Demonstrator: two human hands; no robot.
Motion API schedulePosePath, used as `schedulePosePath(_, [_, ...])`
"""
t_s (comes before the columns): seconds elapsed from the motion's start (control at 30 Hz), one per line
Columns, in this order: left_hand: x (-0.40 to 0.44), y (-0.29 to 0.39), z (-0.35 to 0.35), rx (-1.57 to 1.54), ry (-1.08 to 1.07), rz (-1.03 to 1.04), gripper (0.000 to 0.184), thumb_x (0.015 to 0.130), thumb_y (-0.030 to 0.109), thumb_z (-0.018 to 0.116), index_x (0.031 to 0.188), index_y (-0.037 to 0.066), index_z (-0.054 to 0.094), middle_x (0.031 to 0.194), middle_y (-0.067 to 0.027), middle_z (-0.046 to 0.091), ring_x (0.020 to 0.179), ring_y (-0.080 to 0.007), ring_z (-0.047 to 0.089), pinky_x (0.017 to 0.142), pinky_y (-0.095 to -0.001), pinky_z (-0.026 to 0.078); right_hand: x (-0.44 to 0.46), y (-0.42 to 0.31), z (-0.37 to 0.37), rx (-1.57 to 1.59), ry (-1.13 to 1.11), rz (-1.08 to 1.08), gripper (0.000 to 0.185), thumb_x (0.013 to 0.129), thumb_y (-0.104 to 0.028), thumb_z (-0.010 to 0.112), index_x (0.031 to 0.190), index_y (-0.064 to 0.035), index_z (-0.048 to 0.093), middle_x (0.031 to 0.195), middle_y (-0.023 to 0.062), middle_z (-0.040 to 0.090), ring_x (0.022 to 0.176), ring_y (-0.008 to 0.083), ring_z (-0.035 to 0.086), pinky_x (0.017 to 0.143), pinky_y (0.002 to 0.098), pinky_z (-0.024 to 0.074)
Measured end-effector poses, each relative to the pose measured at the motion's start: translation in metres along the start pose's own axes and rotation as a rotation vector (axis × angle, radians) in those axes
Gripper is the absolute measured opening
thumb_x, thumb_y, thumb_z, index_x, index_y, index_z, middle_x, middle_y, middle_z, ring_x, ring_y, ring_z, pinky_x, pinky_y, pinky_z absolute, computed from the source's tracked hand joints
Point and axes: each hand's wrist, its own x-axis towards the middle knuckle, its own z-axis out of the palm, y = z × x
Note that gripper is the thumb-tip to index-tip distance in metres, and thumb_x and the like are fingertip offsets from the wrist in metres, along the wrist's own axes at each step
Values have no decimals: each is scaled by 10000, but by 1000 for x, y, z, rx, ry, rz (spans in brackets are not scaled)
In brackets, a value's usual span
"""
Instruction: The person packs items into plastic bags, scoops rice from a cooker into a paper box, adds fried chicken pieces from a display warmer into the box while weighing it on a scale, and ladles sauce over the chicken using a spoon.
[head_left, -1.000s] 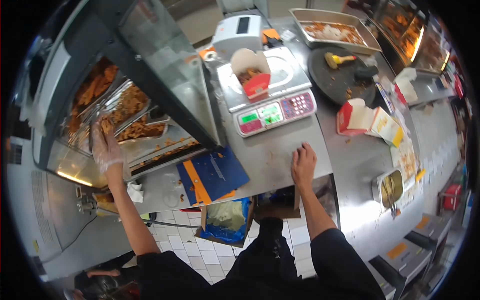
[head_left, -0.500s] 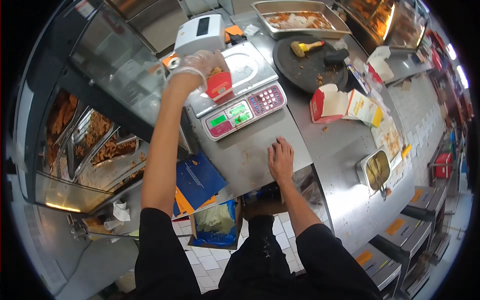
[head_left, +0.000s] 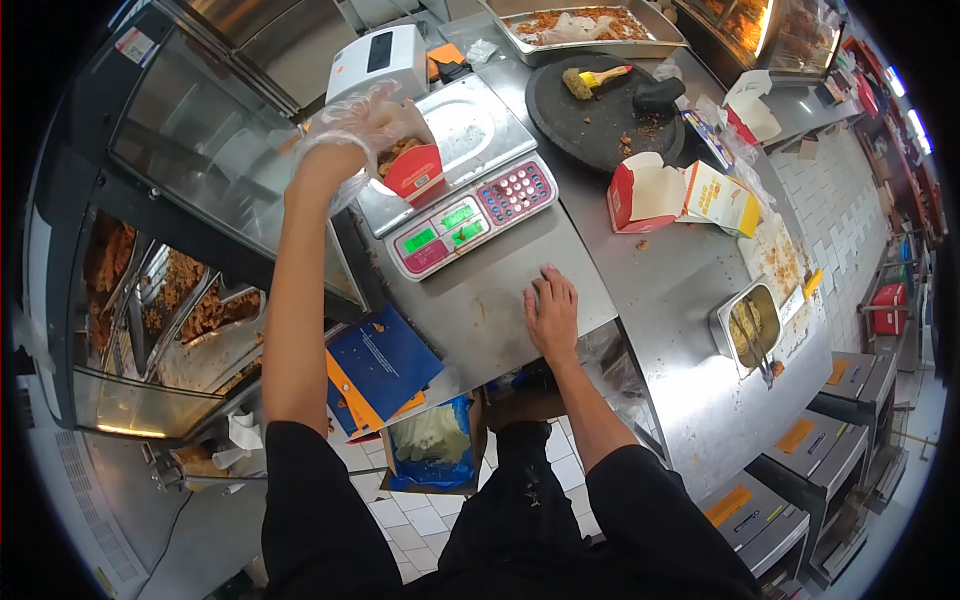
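My left hand (head_left: 362, 132), in a loose clear plastic glove, is at the open top of a red paper food box (head_left: 414, 174). Brown fried pieces (head_left: 399, 150) show inside the box beside the glove. The box rests at the near left part of the metal pan of a digital scale (head_left: 474, 222), whose green displays are lit. Glare and the crinkled glove hide how my left fingers are set. My bare right hand (head_left: 552, 312) lies on the steel counter (head_left: 480, 335) in front of the scale, fingers outstretched and holding nothing.
At left stands a glass-doored food warmer (head_left: 175, 300). Right of the scale are a round dark stone slab (head_left: 600, 120) with a yellow brush (head_left: 597, 80), opened boxes (head_left: 645, 195) and a small metal pan (head_left: 745, 325). A blue booklet (head_left: 385, 362) lies near the counter's front edge.
The view has shifted, so the counter appears slightly farther left. My left hand has shifted a little at the box, and more of the food shows. My right hand stays on the counter.
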Motion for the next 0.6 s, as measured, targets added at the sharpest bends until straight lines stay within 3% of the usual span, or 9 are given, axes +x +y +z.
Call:
schedulePosePath(0.1, [-51, 33, -36, 38, 292, 80, 420, 923, 327, 632, 1299, 144, 589, 1227, -156, 647, 1091, -373, 626, 933, -421, 483, 1, 0, 3, 14, -6, 7, 224, 919, -186, 630, 1083, -38, 597, 1276, 140, 560, 1298, 298, 479, 1087, 455, 352])
schedulePosePath(0.13, [-81, 54, -53, -22, 316, -26, 369, 927, 305, 630, 1261, 147, 619, 1228, -139, 652, 1095, -366, 622, 935, -428, 482, 0, 0, 5, 23, -2, 11, 221, 919, -185, 630, 1079, -35, 600, 1279, 141, 559, 1299, 299, 477, 1087, 454, 350])
schedulePosePath(0.23, [-169, 61, -68, -60, 758, 12, 121, 865, 112, 717, 946, 23, 727, 922, -138, 716, 891, -283, 694, 786, -354, 540, 3, -6, 0, 18, 8, -5, 216, 922, -183, 627, 1074, -31, 607, 1285, 142, 557, 1293, 306, 477, 1082, 455, 351])
schedulePosePath(0.3, [-224, 25, -67, -22, 833, -194, 179, 893, 178, 707, 961, 16, 741, 941, -147, 727, 903, -284, 694, 796, -376, 539, 7, -10, 3, 17, 12, -9, 217, 921, -183, 629, 1074, -31, 607, 1287, 141, 556, 1287, 310, 479, 1079, 455, 353])
schedulePosePath(0.37, [-259, -33, -68, -1, 902, -550, 281, 941, 270, 654, 1068, 34, 737, 999, -158, 732, 922, -283, 699, 830, -382, 538, 3, -6, -2, 10, 9, -11, 217, 920, -183, 630, 1074, -32, 607, 1288, 139, 556, 1281, 313, 481, 1077, 456, 355])
schedulePosePath(0.43, [-244, -40, -116, 218, 638, -776, 306, 991, 302, 583, 1128, 58, 707, 1058, -119, 725, 975, -248, 690, 902, -375, 526, 2, -5, 1, 10, 9, -8, 216, 919, -184, 631, 1072, -33, 608, 1287, 137, 556, 1277, 315, 484, 1076, 457, 356])
schedulePosePath(0.5, [-241, -110, -131, 172, 541, -566, 347, 1001, 318, 544, 1190, 66, 690, 1097, -104, 723, 1004, -226, 679, 931, -356, 507, -1, -4, 2, -3, 14, -12, 213, 919, -184, 633, 1069, -34, 608, 1284, 136, 558, 1277, 313, 484, 1075, 455, 358])
schedulePosePath(0.57, [-226, -138, -150, 191, 290, -342, 305, 975, 209, 578, 1231, 72, 672, 1097, -114, 717, 1007, -199, 675, 913, -332, 503, 1, -3, 5, -10, 24, -25, 207, 918, -182, 635, 1063, -36, 608, 1274, 134, 561, 1273, 312, 486, 1069, 454, 364])
schedulePosePath(0.6, [-223, -156, -152, 25, 196, -407, 302, 963, 176, 586, 1235, 72, 668, 1093, -111, 714, 999, -194, 671, 902, -325, 502, 1, -4, 5, -11, 25, -25, 206, 917, -181, 635, 1062, -37, 608, 1273, 134, 561, 1271, 312, 487, 1068, 454, 365])
